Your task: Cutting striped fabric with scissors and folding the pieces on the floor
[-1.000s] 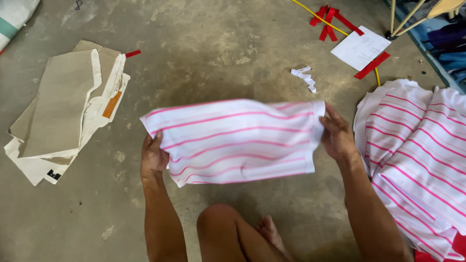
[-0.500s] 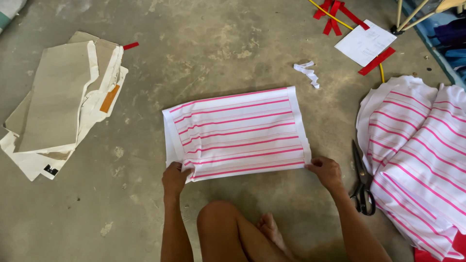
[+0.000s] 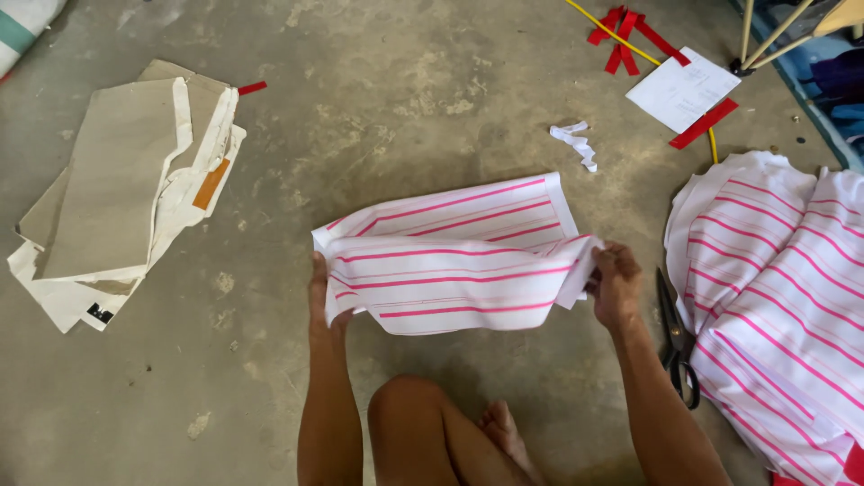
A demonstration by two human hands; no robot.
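Bare skin fills the bottom centre of the frame: a bent knee and a foot on the grey concrete floor. Just above them, both hands hold a piece of white cloth with pink stripes, folded over on itself, its far part lying on the floor at the middle of the frame and its near fold lifted. The left hand grips the cloth's left edge, fingers tucked behind the fabric and closed on it. The right hand pinches the right edge, fingers curled together on the bunched corner.

At lower right, dark scissors lie on the floor just beside a large heap of the same striped fabric, which runs along the right edge.

At middle left sits a stack of beige and white cut pieces, with an orange tag on it. Above the folded cloth, a small white scrap lies alone. At upper right, a white sheet of paper rests among red strips and a yellow cord.
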